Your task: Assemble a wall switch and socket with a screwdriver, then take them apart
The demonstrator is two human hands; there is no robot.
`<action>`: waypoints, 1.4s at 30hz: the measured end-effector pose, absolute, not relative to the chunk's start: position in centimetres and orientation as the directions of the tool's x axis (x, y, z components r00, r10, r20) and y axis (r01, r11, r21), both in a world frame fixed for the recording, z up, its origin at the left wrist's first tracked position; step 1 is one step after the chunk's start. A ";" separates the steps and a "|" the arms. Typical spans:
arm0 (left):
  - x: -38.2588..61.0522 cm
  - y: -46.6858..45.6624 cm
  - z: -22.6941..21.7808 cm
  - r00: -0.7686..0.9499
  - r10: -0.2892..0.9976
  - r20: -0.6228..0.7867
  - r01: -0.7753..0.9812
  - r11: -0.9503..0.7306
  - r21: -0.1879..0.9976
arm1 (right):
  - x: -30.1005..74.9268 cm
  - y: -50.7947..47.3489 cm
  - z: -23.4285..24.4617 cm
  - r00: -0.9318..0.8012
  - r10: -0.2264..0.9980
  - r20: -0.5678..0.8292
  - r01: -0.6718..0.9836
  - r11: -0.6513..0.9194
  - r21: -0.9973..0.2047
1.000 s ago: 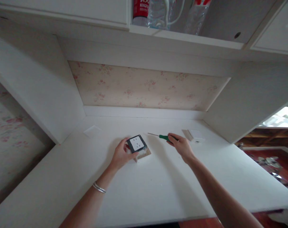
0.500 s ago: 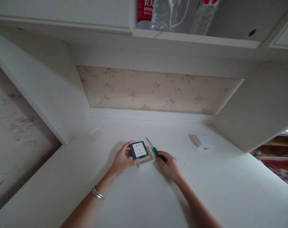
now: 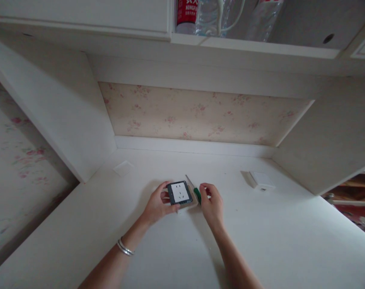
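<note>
A wall socket with a dark frame and white face is in my left hand, gripped at its left side and lower edge. Under the socket lies a pale open box, mostly hidden. A screwdriver with a green handle rests on the table just right of the socket, its shaft pointing up and left. My right hand is over the far end of the handle, fingers curled into a pinch. Whether something small is between those fingertips cannot be seen.
A white box stands on the white table at the right. A flat white square plate lies at the left. Side panels flank the table. Overhead, a shelf holds plastic bottles and a white cable.
My right hand has come off the screwdriver handle and lifted, its fingers now pinched. The screwdriver stays lying on the table. My left hand has tilted the socket slightly, covering more of the box.
</note>
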State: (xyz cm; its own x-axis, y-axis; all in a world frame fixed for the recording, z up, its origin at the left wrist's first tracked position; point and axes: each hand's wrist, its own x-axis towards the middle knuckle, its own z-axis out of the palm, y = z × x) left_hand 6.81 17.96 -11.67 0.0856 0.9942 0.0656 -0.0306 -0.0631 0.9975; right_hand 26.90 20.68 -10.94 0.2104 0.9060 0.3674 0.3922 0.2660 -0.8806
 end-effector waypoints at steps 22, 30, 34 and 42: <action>7.1 18.1 -12.4 0.145 0.989 0.038 -0.129 -0.019 0.991 | 25.4 19.0 -11.2 -0.178 0.976 -0.126 -0.333 -0.180 -0.926; 7.0 18.0 -11.6 0.097 0.992 0.076 -0.119 -0.064 0.991 | 25.5 18.8 -11.4 -0.173 0.974 -0.147 -0.360 -0.202 -0.911; 7.0 18.1 -11.3 0.036 0.991 0.127 -0.036 -0.126 0.991 | 25.5 18.7 -11.3 -0.185 0.972 -0.148 -0.385 -0.211 -0.898; 6.9 18.3 -11.5 -0.001 0.999 0.032 -0.093 -0.032 0.995 | 25.3 18.6 -11.2 -0.188 0.971 -0.147 -0.383 -0.210 -0.900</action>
